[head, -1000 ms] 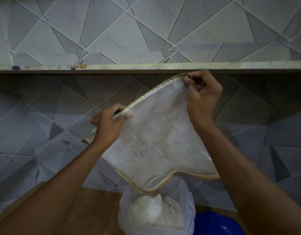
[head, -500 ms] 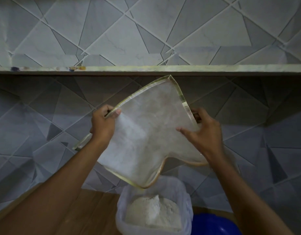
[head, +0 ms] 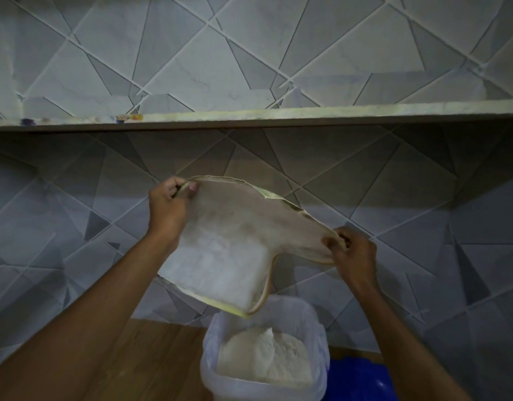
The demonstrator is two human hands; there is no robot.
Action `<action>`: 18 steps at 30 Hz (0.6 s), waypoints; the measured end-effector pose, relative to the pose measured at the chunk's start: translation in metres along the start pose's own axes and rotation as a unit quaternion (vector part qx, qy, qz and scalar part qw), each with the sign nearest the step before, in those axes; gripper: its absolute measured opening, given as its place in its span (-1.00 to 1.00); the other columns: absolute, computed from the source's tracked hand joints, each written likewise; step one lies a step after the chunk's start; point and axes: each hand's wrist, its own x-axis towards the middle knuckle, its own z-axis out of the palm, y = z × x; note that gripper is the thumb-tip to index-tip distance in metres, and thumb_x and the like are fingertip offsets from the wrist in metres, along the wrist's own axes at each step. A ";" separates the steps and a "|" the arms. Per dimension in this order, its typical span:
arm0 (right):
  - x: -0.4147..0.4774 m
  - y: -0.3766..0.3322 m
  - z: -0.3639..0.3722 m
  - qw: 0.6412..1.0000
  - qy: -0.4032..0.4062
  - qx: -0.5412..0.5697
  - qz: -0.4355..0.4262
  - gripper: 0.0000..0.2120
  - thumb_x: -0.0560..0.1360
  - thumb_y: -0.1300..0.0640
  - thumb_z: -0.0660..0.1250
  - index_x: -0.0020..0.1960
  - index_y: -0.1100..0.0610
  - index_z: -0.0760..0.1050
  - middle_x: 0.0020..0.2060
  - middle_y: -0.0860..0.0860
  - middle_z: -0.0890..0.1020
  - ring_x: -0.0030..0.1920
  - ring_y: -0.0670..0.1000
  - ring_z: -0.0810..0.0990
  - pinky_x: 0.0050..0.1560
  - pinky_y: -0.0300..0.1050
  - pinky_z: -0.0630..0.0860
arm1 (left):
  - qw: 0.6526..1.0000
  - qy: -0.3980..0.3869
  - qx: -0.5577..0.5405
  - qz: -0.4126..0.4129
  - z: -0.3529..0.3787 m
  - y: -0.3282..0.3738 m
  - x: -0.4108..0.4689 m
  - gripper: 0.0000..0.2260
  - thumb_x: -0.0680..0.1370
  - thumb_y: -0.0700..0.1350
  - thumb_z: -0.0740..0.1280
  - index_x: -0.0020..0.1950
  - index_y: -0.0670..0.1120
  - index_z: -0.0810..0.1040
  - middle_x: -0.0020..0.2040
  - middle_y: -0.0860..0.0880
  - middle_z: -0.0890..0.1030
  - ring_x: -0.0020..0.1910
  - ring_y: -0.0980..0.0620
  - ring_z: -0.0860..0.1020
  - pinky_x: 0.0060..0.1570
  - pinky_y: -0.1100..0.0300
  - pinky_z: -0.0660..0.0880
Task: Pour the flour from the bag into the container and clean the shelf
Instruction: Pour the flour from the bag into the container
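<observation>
Head view: both hands (head: 167, 212) (head: 355, 253) pinch the limp, flour-dusted bag (head: 226, 256) above the container (head: 317, 322).

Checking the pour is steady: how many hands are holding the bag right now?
2. The left hand pinches the bag at its upper edge; the right hand pinches its right corner.

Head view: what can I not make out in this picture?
In the head view:
Shelf top: hidden behind its own front edge.
Container base: cut off by the bottom edge.
Blue object: cut by the bottom edge and the right arm.
Bag contents: veiled by its dusty wall.
</observation>
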 end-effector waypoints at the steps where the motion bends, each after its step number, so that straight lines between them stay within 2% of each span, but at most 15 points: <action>1: 0.005 0.000 0.000 1.000 0.000 -0.010 -0.011 -0.90 0.45 0.26 0.47 -0.20 0.11 0.61 -0.34 0.06 0.63 -0.26 0.09 0.61 -0.24 -0.07 0.51 | 1.000 -0.001 0.008 0.002 -0.003 0.000 0.002 -0.84 0.58 -0.16 0.37 -0.20 -0.04 0.55 -0.25 -0.04 0.56 -0.22 0.03 0.50 -0.18 0.10 0.43; 4: 0.016 -0.004 0.002 0.998 -0.021 -0.040 -0.042 -0.85 0.48 0.31 0.38 -0.18 0.08 0.56 -0.37 0.03 0.59 -0.28 0.12 0.61 -0.28 -0.03 0.56 | 1.000 0.007 0.018 0.004 -0.013 0.000 0.008 -0.84 0.57 -0.11 0.39 -0.22 0.00 0.57 -0.23 -0.04 0.60 -0.19 0.01 0.53 -0.15 0.07 0.43; 6: 0.020 -0.010 0.003 0.996 -0.048 -0.043 -0.063 -0.78 0.49 0.37 0.30 -0.12 0.07 0.56 -0.36 -0.13 0.57 -0.29 0.02 0.63 -0.27 0.02 0.64 | 0.999 0.019 0.030 0.003 -0.021 0.001 0.012 -0.83 0.56 -0.09 0.40 -0.24 0.02 0.57 -0.22 -0.05 0.60 -0.18 0.00 0.53 -0.14 0.07 0.42; 8: 0.024 -0.019 0.004 0.993 -0.062 -0.038 -0.089 -0.70 0.47 0.46 0.27 -0.07 0.08 0.58 -0.35 -0.26 0.55 -0.31 -0.23 0.60 -0.25 -0.19 0.57 | 0.998 0.038 0.047 -0.001 -0.032 0.000 0.016 -0.83 0.54 -0.06 0.40 -0.26 0.04 0.58 -0.23 -0.03 0.60 -0.18 0.01 0.53 -0.13 0.07 0.41; 10: 0.026 -0.030 0.006 0.992 -0.068 -0.035 -0.105 -0.69 0.47 0.48 0.30 -0.03 0.09 0.59 -0.37 -0.29 0.52 -0.34 -0.36 0.55 -0.32 -0.47 0.39 | 0.996 0.056 0.064 -0.010 -0.042 0.000 0.019 -0.86 0.49 0.02 0.41 -0.27 0.06 0.60 -0.26 0.00 0.60 -0.19 0.02 0.53 -0.12 0.07 0.41; 12: 0.029 -0.040 0.011 0.990 -0.084 -0.025 -0.109 -0.73 0.49 0.44 0.33 -0.01 0.10 0.60 -0.37 -0.29 0.53 -0.34 -0.42 0.53 -0.37 -0.54 0.34 | 0.994 0.070 0.086 -0.019 -0.054 0.000 0.019 -0.86 0.42 0.11 0.39 -0.27 0.09 0.62 -0.29 0.03 0.60 -0.19 0.00 0.54 -0.09 0.05 0.43; 15: 0.034 -0.054 0.025 0.985 -0.118 0.000 -0.125 -0.70 0.48 0.42 0.37 -0.10 0.00 0.57 -0.38 -0.26 0.56 -0.32 -0.37 0.55 -0.28 -0.49 0.37 | 0.990 0.088 0.104 -0.036 -0.078 -0.004 0.020 -0.83 0.53 0.02 0.41 -0.27 0.05 0.61 -0.30 0.06 0.59 -0.20 -0.01 0.54 -0.12 0.07 0.50; 16: 0.035 -0.057 0.030 0.983 -0.127 0.010 -0.131 -0.66 0.47 0.41 0.39 -0.12 -0.05 0.56 -0.39 -0.25 0.58 -0.30 -0.35 0.56 -0.24 -0.44 0.40 | 0.988 0.095 0.117 -0.040 -0.085 -0.006 0.021 -0.82 0.52 0.05 0.41 -0.26 0.05 0.61 -0.32 0.08 0.58 -0.22 0.00 0.54 -0.12 0.03 0.55; 18: 0.035 -0.065 0.043 0.978 -0.157 0.025 -0.132 -0.63 0.46 0.41 0.40 -0.13 -0.08 0.58 -0.38 -0.29 0.63 -0.28 -0.35 0.58 -0.22 -0.46 0.42 | 0.980 0.120 0.152 -0.055 -0.107 -0.014 0.024 -0.78 0.42 0.21 0.38 -0.28 0.10 0.63 -0.38 0.12 0.55 -0.25 -0.02 0.53 0.02 -0.23 0.56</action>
